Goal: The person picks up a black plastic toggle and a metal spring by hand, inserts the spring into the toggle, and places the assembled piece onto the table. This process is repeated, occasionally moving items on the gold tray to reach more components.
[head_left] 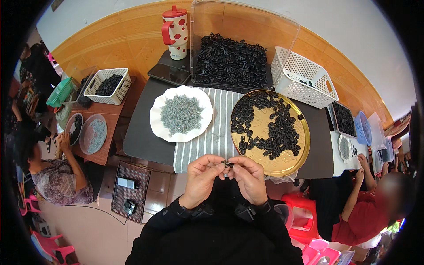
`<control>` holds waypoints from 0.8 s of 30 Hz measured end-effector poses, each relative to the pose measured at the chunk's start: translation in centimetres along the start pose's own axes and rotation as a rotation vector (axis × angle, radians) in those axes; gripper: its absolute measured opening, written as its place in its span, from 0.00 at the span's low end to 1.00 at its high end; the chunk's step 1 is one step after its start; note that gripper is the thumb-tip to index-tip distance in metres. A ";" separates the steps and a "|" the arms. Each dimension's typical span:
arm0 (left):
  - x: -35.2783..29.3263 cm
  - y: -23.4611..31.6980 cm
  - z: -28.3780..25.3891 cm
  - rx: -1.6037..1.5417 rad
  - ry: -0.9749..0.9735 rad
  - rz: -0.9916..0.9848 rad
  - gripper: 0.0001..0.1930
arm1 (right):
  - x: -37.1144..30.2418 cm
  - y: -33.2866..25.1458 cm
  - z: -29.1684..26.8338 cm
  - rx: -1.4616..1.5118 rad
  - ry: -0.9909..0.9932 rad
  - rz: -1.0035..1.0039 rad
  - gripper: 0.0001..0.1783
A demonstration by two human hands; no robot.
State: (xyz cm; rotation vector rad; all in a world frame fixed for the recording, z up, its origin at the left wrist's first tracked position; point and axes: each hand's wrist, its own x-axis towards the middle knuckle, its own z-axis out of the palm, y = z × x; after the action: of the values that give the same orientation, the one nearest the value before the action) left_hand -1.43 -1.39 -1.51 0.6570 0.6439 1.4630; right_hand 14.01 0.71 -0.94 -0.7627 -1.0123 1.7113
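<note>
My left hand (202, 178) and my right hand (248, 176) meet in front of the table's near edge. Between their pinched fingertips is a small black oval part (227, 164), mostly covered by the fingers. Past my left hand stands a white scalloped plate (155, 114) heaped with grey metal screws (182, 114). Beyond my right hand lies a round gold tray (260, 166), where many black oval parts (282, 128) of the same look are spread in a ring. Both wrists wear black straps. Whether a screw sits in the held part, I cannot tell.
A clear bin (245, 11) of black parts stands at the back, beside a white perforated basket (304, 75). A spotted tumbler (176, 35) and a phone (169, 74) are at back left. Striped cloth (221, 110) lies under the plate. People sit left and right.
</note>
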 end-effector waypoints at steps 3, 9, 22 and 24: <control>0.0 0.0 0.2 -0.014 -0.012 -0.009 0.06 | -0.1 0.1 -0.1 0.058 0.013 -0.034 0.11; -0.2 -0.2 0.1 0.037 0.038 -0.011 0.06 | -0.2 -0.4 0.2 -0.114 0.126 -0.146 0.13; -0.4 -0.5 0.1 0.118 0.063 0.011 0.06 | -0.5 -0.4 -0.3 -0.220 0.053 -0.190 0.14; -0.4 -0.5 0.1 0.129 0.068 0.009 0.06 | -0.5 -0.4 -0.2 -0.224 0.055 -0.183 0.14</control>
State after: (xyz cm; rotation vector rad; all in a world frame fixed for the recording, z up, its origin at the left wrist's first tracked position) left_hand -1.00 -1.76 -1.81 0.7134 0.7939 1.4658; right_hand 14.52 0.35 -0.66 -0.8284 -1.2108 1.4288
